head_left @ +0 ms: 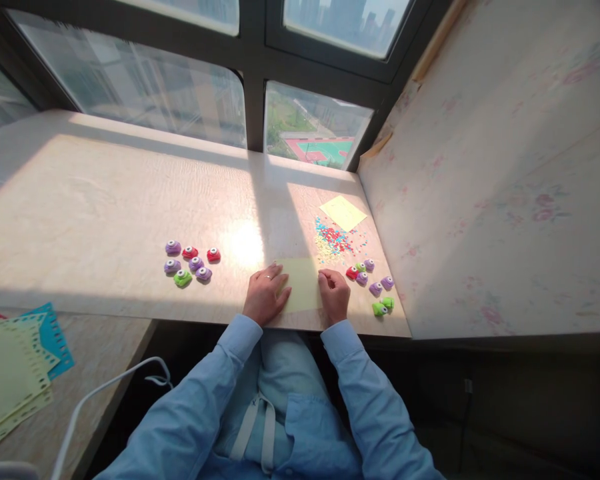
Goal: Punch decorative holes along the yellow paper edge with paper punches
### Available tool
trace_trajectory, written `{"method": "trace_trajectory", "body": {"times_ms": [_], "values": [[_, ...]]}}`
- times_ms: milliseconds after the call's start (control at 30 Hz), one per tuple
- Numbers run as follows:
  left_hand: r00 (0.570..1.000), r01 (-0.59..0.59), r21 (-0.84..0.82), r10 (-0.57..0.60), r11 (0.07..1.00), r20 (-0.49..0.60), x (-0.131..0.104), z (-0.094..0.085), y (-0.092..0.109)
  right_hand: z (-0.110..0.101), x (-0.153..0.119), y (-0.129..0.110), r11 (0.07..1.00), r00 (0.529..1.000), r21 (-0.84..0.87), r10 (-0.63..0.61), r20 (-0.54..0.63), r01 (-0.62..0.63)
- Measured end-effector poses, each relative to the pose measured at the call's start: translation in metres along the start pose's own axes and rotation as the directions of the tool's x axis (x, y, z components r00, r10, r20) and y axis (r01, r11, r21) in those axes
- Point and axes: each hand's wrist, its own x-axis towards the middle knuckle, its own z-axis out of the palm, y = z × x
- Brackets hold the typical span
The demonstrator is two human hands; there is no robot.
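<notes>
A pale yellow sheet of paper [303,283] lies flat on the wooden sill in front of me. My left hand [267,291] rests on its left side, fingers stretched out and a ring on one of them. At the right edge of the sheet my right hand [334,293] is closed, thumb and fingertips together; whatever they pinch, if anything, is too small to make out. Just beyond that hand lies a heap of tiny paper cutouts [334,239] in red, blue and yellow. Close by on the right are several small craft punches [362,278] in purple, red and green.
Another yellow paper [343,213] lies behind the cutouts. More craft punches [195,263] stand to the left. Sheets with punched edges [15,373] and a white cable [105,385] are at lower left. A papered wall [490,200] bounds the right; windows [155,87] stand behind.
</notes>
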Motion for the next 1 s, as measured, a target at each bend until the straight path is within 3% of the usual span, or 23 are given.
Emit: {"method": "trace_trajectory", "body": {"times_ms": [333,767,1000], "values": [[1.0,-0.006,0.004,0.006,1.0,-0.017,0.0002,0.0002,0.0007,-0.0089,-0.0091,-0.004,0.981,0.993,0.158,0.114,-0.028,-0.109],[1.0,-0.001,-0.026,0.001,1.0,-0.014,0.001,-0.0021,0.0033,-0.0084,-0.008,-0.0053,0.999,0.998,-0.035,0.04,0.042,-0.038],[1.0,0.01,-0.05,-0.01,0.999,-0.01,0.0011,-0.0023,0.0032,-0.0051,-0.0045,-0.003,0.998,0.997,-0.019,0.058,0.046,-0.057]]}}
